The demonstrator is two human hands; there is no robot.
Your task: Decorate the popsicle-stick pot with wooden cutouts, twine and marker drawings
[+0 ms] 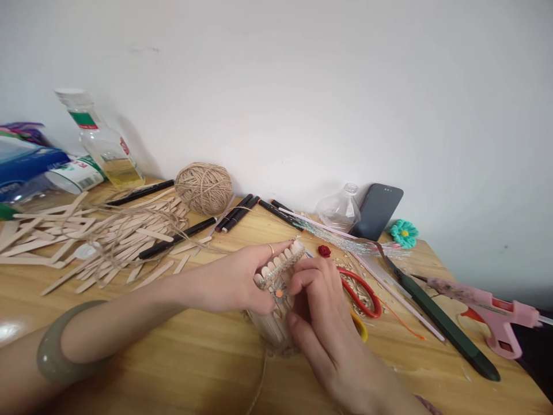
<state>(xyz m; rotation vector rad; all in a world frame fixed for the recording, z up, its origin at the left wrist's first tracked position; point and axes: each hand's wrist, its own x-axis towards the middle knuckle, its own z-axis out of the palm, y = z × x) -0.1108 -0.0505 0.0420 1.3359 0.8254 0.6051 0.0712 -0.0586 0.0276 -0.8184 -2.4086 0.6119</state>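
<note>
My left hand is wrapped round a small holder made of craft sticks, tilted above the table. The rounded stick ends form its upper rim, with a braided twine band just below them. A grey-petalled flower with an orange middle sits on its front. On the holder's right side, my right hand has its fingers curled in close to the band and the flower. Whatever lies between those fingertips is hidden. A strand of twine hangs from the holder's lower end.
Loose craft sticks and a twine ball lie left. Red-handled scissors, a dark green cutter and a pink glue gun are right. A glass bottle, markers and a phone line the wall.
</note>
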